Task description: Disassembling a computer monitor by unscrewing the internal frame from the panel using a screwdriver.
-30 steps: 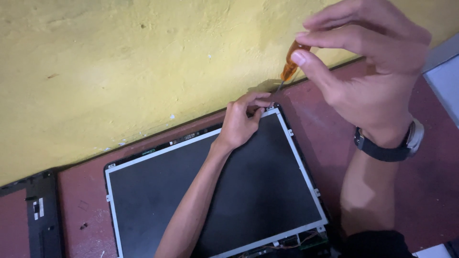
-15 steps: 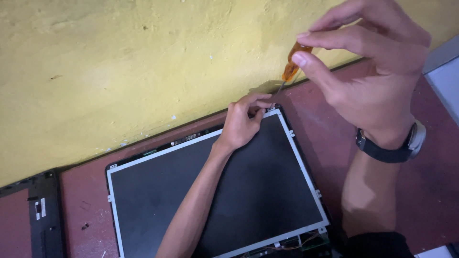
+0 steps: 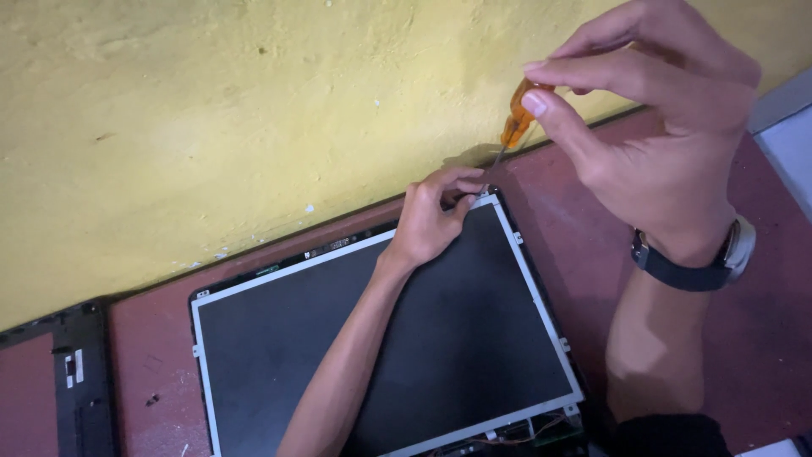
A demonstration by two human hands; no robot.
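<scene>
Right hand (image 3: 651,144) — raised above the desk (image 3: 727,338), thumb and fingers pinched closed round the orange handle of a small screwdriver (image 3: 514,125); its thin shaft points down at the screen panel's far right corner. Dark wristwatch (image 3: 689,267) on that wrist.

Left hand (image 3: 431,222) — resting on the screen panel (image 3: 381,338) at that same corner, fingers curled loosely, fingertips touching the metal frame beside the screwdriver tip; whether they pinch anything cannot be told.

Screen panel — flat on the reddish desk, close against the yellow wall (image 3: 211,127). Black bezel (image 3: 85,381) lies at left.
</scene>
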